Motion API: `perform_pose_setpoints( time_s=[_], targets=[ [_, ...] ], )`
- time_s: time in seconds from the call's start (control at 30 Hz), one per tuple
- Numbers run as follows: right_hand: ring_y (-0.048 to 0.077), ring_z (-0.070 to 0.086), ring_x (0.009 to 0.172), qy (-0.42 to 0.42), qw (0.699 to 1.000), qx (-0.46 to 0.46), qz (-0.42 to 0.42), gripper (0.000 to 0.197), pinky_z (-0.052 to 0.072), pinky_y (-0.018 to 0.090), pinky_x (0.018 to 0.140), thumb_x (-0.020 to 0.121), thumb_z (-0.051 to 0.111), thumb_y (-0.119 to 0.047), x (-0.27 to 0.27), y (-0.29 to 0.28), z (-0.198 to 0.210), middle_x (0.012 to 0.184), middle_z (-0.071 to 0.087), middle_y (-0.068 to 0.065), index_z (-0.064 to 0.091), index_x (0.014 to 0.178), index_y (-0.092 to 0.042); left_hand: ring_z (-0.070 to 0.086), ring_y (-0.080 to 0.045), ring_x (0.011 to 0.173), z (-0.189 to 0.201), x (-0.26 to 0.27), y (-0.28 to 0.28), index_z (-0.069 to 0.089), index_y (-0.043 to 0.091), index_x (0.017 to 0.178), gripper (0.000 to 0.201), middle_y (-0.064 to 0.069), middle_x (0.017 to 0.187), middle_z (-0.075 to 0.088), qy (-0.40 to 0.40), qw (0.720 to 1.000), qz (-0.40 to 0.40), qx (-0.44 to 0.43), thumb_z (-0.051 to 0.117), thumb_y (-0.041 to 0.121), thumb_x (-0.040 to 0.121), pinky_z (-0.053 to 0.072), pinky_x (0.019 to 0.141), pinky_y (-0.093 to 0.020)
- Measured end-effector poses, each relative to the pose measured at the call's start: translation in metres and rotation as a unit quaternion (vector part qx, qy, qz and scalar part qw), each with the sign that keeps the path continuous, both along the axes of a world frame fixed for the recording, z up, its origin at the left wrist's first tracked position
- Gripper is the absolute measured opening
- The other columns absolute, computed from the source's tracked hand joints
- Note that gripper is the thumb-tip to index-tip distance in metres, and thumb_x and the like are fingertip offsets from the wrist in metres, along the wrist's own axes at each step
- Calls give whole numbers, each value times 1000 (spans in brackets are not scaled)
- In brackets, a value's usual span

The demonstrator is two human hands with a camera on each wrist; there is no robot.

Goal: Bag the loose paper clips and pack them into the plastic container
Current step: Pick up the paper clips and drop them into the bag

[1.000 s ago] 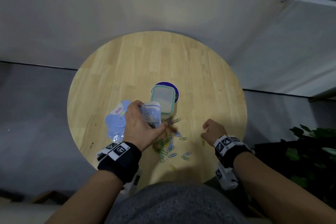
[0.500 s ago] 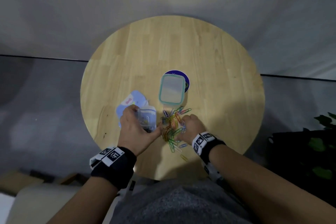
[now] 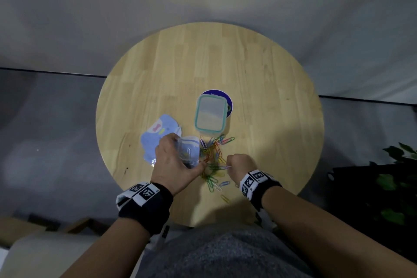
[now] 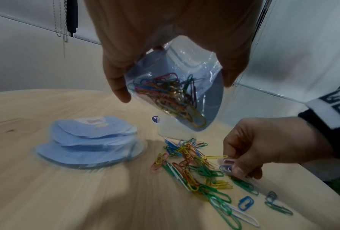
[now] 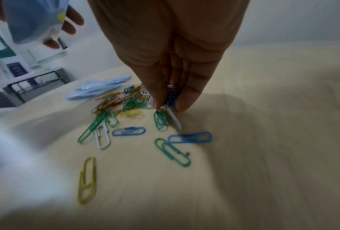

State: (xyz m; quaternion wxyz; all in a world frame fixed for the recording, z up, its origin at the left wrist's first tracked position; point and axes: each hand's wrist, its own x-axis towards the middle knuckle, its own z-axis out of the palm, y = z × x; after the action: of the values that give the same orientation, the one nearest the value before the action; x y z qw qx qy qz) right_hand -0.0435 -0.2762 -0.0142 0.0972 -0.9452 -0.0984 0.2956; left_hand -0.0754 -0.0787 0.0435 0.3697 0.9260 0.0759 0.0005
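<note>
left hand (image 3: pixel 173 162) is gripping a small clear bag (image 4: pixel 177 91) above the counter (image 3: pixel 259 79), fingers and thumb curled round its sides, coloured clips already lying inside it. right hand (image 3: pixel 240 165) is pinching a few paper clips (image 4: pixel 227 165) between thumb and fingertips, low over the loose paper clips (image 3: pixel 214 160) that are lying on the counter between the two hands. the plastic container (image 3: pixel 211 114), lid on, is sitting just behind the pile, and a stack of blue bags (image 3: pixel 155 133) is lying to its left.

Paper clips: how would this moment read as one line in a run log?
step: bagging | left hand: holds bag, partly filled | right hand: pinches paper clips | container: lidded
</note>
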Motion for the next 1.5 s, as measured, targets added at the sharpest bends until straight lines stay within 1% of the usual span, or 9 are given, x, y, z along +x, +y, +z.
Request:
perform_pose_setpoints(
  time_s=[0.27, 0.47, 0.57, 0.77, 0.97, 1.07, 1.2, 1.3, 1.5],
  targets=[
    [17, 54, 63, 2, 971, 179, -156, 8, 38, 22, 58, 74, 73, -11, 12, -27, 62, 69, 65, 6, 73, 79, -6, 41, -23, 95, -5, 8, -16, 38, 10, 113, 84, 1, 101, 35, 7, 999, -33, 2, 65, 57, 49, 40, 81, -35],
    [13, 59, 50, -4, 896, 362, -257, 6, 49, 22, 50, 70, 75, -2, 32, -15, 131, 57, 64, 7, 70, 73, -2, 39, -22, 97, -2, 22, -37, 38, 9, 117, 87, 2, 102, 35, -13, 998, -67, -8, 71, 52, 49, 38, 81, -32],
    [11, 63, 56, -42, 911, 336, -235, 8, 53, 24, 59, 68, 77, -5, 42, 2, 145, 58, 65, -2, 72, 73, -7, 42, -23, 96, 5, 32, -50, 38, 7, 116, 85, -5, 104, 42, -50, 997, -55, -30, 68, 52, 50, 38, 82, -30],
    [13, 66, 67, -41, 916, 326, -232, 15, 56, 25, 70, 72, 76, -10, 42, 17, 149, 71, 70, 5, 74, 86, -6, 42, -24, 101, 20, 41, -57, 38, 5, 120, 91, -3, 108, 38, -50, 995, -54, -62, 63, 57, 49, 41, 84, -33],
    [12, 54, 42, -60, 832, 414, -365, 10, 46, 21, 42, 85, 60, -4, 50, -2, 133, 63, 62, 14, 67, 80, 1, 41, -21, 103, 5, 32, -44, 34, 13, 118, 87, 2, 107, 33, -30, 997, -41, -49, 67, 56, 50, 35, 85, -26],
    [22, 56, 56, -57, 872, 309, -375, 10, 53, 33, 56, 82, 56, -7, 56, -23, 75, 76, 67, 16, 64, 79, -11, 39, -19, 99, 1, 25, -28, 35, 12, 116, 85, 2, 105, 34, -23, 998, -34, -43, 67, 56, 50, 36, 83, -29],
    [31, 56, 112, 34, 979, 70, -190, 43, 49, 41, 96, 82, 55, -5, 57, -30, 20, 124, 56, 14, 55, 124, -15, 42, -22, 100, -2, 13, -5, 37, 10, 116, 89, 1, 105, 35, -20, 1000, -23, -7, 66, 63, 52, 34, 83, -28],
    [34, 43, 126, 46, 997, 7, -67, 60, 42, 39, 104, 82, 51, -1, 58, -19, 7, 137, 39, 12, 40, 139, -16, 44, -25, 102, -2, 3, 8, 38, 6, 116, 93, -2, 106, 39, -4, 1000, -8, 15, 63, 68, 51, 36, 85, -31],
    [34, 43, 121, 3, 999, 5, 43, 52, 39, 42, 104, 88, 58, -22, 56, 5, -7, 129, 44, 13, 41, 135, -12, 45, -29, 100, -6, -13, 23, 36, 9, 115, 86, -8, 107, 41, 13, 999, 0, 45, 65, 61, 52, 39, 84, -34]
  ],
)
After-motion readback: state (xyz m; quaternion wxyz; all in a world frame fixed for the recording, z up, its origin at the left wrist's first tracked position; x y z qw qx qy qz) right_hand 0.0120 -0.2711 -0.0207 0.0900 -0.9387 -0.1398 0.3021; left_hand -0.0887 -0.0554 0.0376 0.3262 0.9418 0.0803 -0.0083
